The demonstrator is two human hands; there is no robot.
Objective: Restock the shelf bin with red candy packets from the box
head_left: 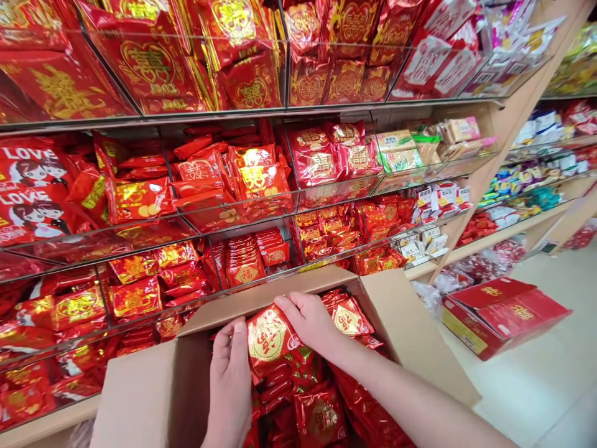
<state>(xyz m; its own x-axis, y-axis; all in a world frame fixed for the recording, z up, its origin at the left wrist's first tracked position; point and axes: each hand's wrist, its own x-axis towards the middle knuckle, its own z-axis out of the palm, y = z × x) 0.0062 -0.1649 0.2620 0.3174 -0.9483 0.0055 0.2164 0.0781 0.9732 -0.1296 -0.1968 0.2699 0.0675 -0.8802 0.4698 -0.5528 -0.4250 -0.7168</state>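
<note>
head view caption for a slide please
Right hand on a red-and-gold foil packet, left hand beside it, over an open cardboard box before shelves of red packets.

A red-gold foil packet leans inside a carton.

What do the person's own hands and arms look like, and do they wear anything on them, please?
The left hand and the right hand are both bare: no gloves, rings or bracelets show. The right forearm is bare too, with no sleeve or watch in view. The fingernails that show look short and unpainted.
</note>
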